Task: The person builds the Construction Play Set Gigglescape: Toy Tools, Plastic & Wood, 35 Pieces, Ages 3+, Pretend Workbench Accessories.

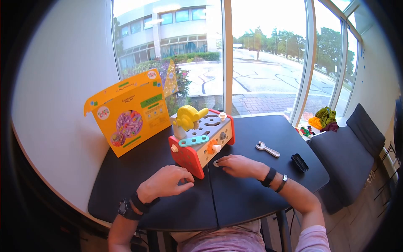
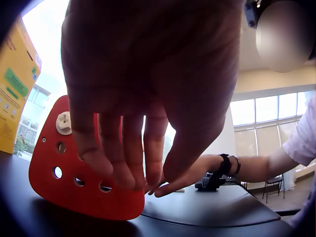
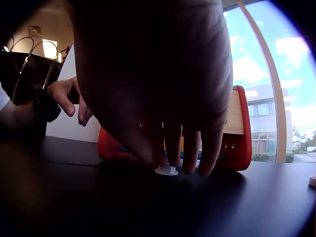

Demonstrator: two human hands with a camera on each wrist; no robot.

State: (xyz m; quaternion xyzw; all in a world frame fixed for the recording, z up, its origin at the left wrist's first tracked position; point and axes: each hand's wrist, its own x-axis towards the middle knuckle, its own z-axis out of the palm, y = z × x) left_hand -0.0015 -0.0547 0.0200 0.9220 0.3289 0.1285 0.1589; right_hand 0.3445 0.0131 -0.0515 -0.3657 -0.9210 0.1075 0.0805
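Observation:
A toy workbench [image 1: 205, 136] with red end panels, a grey perforated top and a wooden front stands on the black table. My left hand [image 1: 166, 182] hovers by its near red panel [image 2: 94, 182], fingers loosely bent and holding nothing. To the right of that panel, my right hand [image 1: 239, 166] reaches down to the tabletop. Its thumb and fingertips pinch a small white flanged nut [image 3: 167, 171], which is flat side down at the table. On the workbench are a yellow toy piece [image 1: 189, 117], a turquoise perforated strip [image 1: 194, 141] and an orange piece [image 1: 212, 146] with a white bolt.
Right of my right hand lies a white toy wrench [image 1: 267, 149], with a black case [image 1: 299, 163] beyond it. A yellow play-set box [image 1: 130, 113] stands at the back left by the window. A dark padded chair [image 1: 342, 157] adjoins the table's right side.

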